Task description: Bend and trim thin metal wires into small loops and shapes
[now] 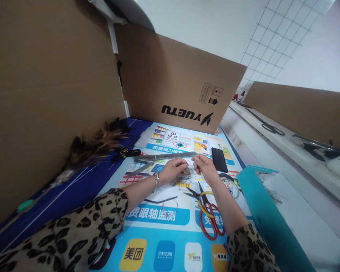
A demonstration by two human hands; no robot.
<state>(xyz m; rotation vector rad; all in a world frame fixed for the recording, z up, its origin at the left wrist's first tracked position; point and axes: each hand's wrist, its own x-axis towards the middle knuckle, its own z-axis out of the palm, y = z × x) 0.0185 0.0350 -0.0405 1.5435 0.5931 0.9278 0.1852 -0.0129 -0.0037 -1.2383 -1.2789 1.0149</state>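
Note:
My left hand (173, 170) and my right hand (204, 166) meet over a printed poster mat (170, 223), fingertips pinched together on a thin strand of wire (190, 160) stretched between them. A loose tangle of fine wire (187, 174) hangs just below the fingers. A bundle of long grey wires (164, 156) lies on the mat just beyond my hands. Red-handled scissors (208, 217) lie under my right forearm. A metal bangle (156, 183) circles my left wrist.
A feather duster (93, 149) lies at left on the blue tabletop. A black phone (219, 159) rests beyond my right hand. Cardboard walls (181, 79) enclose the back and left. A teal tray (260, 204) with wire bits sits at right.

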